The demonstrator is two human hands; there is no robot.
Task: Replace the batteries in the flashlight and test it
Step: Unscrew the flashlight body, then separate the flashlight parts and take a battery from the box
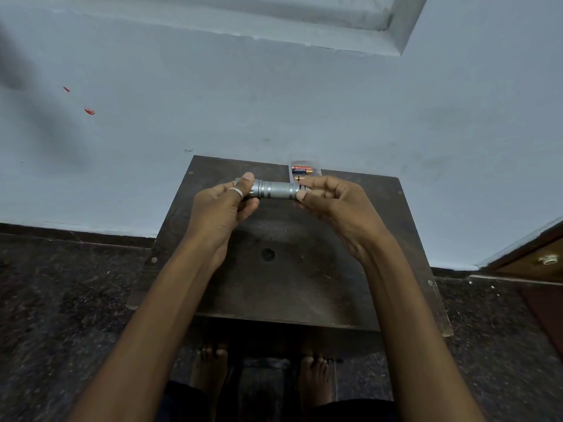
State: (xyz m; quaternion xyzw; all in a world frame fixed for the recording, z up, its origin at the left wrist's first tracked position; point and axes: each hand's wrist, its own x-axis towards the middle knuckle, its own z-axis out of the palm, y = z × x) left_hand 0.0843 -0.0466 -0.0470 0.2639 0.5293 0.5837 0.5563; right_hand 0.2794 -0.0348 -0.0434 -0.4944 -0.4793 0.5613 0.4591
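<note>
A silver metal flashlight (275, 189) with a knurled body is held level above the far part of a small dark wooden table (274, 287). My left hand (227, 204), with a ring on the thumb, grips its head end. My right hand (330, 197) pinches its tail end between thumb and fingers; the end cap itself is hidden by the fingers. Just behind the flashlight, at the table's far edge, lies a clear pack of black-and-copper batteries (303, 171).
The table stands against a pale blue wall (274, 102). Around it is dark speckled floor (61, 300). A wooden door with a metal fitting (548, 259) is at the right. My bare feet (313, 379) show under the table's near edge.
</note>
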